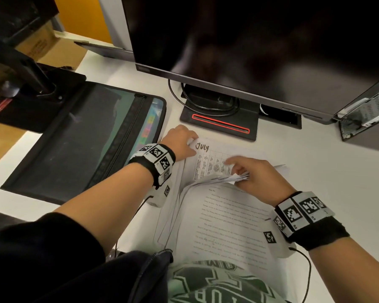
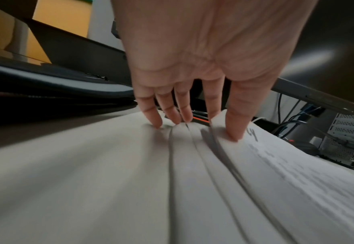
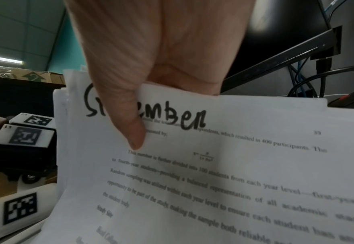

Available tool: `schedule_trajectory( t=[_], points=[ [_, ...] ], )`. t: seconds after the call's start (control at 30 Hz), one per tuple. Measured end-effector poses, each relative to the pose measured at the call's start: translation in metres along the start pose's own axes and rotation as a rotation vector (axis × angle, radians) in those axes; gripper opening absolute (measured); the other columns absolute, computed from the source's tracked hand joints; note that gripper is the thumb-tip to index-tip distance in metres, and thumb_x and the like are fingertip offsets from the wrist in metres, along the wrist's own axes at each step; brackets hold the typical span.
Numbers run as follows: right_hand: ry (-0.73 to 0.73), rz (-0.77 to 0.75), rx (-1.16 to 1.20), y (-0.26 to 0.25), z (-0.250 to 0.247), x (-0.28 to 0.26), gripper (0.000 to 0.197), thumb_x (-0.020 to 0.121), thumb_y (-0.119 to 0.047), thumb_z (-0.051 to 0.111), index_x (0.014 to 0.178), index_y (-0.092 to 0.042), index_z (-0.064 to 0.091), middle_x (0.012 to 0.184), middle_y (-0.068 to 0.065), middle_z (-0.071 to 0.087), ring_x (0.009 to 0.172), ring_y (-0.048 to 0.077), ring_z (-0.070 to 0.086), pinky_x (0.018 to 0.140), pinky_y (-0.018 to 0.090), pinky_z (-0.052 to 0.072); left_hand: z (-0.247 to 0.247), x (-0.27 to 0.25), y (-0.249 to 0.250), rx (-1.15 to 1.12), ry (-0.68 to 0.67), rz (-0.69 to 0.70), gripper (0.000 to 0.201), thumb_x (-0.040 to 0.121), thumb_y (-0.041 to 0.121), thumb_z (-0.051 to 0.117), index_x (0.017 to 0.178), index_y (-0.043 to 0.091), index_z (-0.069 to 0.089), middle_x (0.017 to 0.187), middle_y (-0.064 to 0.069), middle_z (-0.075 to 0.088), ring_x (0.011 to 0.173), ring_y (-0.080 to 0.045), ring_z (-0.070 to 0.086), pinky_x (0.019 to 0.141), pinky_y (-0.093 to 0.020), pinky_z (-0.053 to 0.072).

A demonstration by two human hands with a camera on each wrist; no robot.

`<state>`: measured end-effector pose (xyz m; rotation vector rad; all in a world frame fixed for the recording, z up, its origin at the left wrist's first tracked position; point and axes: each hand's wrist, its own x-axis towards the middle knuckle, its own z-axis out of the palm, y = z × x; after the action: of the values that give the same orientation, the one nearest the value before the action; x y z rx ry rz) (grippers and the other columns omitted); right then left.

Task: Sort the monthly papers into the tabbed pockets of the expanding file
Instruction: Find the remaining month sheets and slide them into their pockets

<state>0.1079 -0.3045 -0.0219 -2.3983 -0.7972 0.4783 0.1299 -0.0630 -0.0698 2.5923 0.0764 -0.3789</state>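
Note:
A loose stack of printed papers (image 1: 223, 219) lies on the white desk in front of me. My right hand (image 1: 239, 171) grips the raised top edges of several sheets; its thumb (image 3: 132, 128) lies over a sheet headed "September" (image 3: 234, 165). That lift uncovers a sheet headed "July" (image 1: 208, 158) with a table on it. My left hand (image 1: 184, 141) rests on its top left corner, which curls up between thumb and forefinger (image 2: 224, 122). The black expanding file (image 1: 85, 138) lies open to the left, its coloured tabs (image 1: 149, 127) showing along the right side.
A dark monitor (image 1: 249, 40) stands behind the papers, its base (image 1: 219, 125) with a red stripe close to the July sheet. A computer case (image 1: 368, 119) is at the right. A black stand (image 1: 26, 84) and a cardboard box (image 1: 48, 47) sit at the far left.

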Motion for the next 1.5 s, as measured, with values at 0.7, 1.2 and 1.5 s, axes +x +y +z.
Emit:
schedule_trajectory(
  t=[0.7, 1.2, 1.5],
  points=[
    [0.086, -0.165, -0.085, 0.000, 0.005, 0.004, 0.020, 0.068, 0.003, 0.075, 0.084, -0.007, 0.071, 0.096, 0.003, 0.067, 0.087, 0.022, 0.061, 0.077, 0.031, 0.049, -0.005, -0.029, 0.016, -0.825, -0.038, -0.016, 0.029, 0.071, 0.005, 0.080, 0.095, 0.009, 0.065, 0.089, 0.003, 0.069, 0.083, -0.010, 0.064, 0.080, -0.024, 0.052],
    [0.021, 0.089, -0.144, -0.008, 0.000, 0.008, 0.080, 0.084, -0.023, 0.063, 0.147, -0.031, 0.014, 0.102, -0.007, 0.061, 0.097, 0.017, 0.046, 0.096, 0.023, 0.025, -0.009, -0.033, 0.007, -0.779, -0.107, -0.028, 0.030, 0.068, -0.004, 0.078, 0.086, 0.013, 0.063, 0.084, 0.001, 0.067, 0.078, -0.010, 0.063, 0.080, -0.029, 0.053],
    [0.114, 0.022, -0.106, -0.003, 0.001, 0.004, 0.050, 0.083, -0.020, 0.066, 0.129, -0.028, 0.048, 0.119, -0.004, 0.061, 0.111, 0.018, 0.054, 0.106, 0.039, 0.033, -0.009, -0.036, 0.008, -0.950, -0.214, -0.124, 0.021, 0.088, 0.017, 0.063, 0.101, 0.001, 0.066, 0.095, -0.009, 0.070, 0.085, -0.015, 0.066, 0.085, -0.031, 0.053]
  ],
)
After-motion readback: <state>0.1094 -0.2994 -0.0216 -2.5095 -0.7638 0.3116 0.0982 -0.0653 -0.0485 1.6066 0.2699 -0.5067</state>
